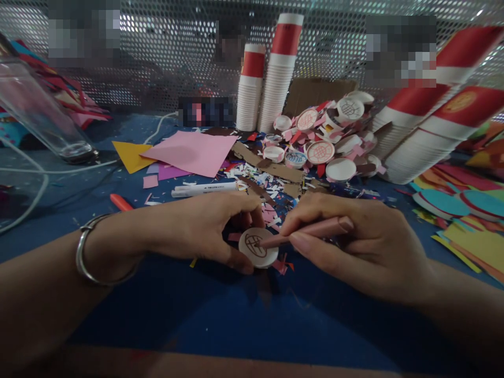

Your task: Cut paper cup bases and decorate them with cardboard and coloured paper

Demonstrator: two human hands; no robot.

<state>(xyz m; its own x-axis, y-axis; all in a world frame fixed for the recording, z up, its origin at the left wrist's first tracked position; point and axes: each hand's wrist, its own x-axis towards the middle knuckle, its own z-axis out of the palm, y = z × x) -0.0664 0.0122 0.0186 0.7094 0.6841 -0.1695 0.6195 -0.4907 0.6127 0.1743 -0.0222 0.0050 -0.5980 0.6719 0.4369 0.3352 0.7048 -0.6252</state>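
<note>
My left hand (212, 220), with a silver bangle (82, 252) at its wrist, is closed around the edge of a small white paper turtle (270, 258). Pink paper bits stick out from the turtle's sides. On its round top is a brown circle with crossing lines inside. Between the thumb and fingers of my right hand (354, 247) is a pinkish-brown marker (323, 229). The marker's tip touches the drawn lines or is just over them; I cannot tell which.
Behind my hands lie paper scraps (252, 173), white markers (205, 189) and pink paper (192, 152). Finished-looking round pieces (321, 152) are heaped near paper cup stacks (279, 68). A clear glass (43, 105) stands left; coloured paper (472, 241) lies right. Perforated metal (157, 68) rises behind.
</note>
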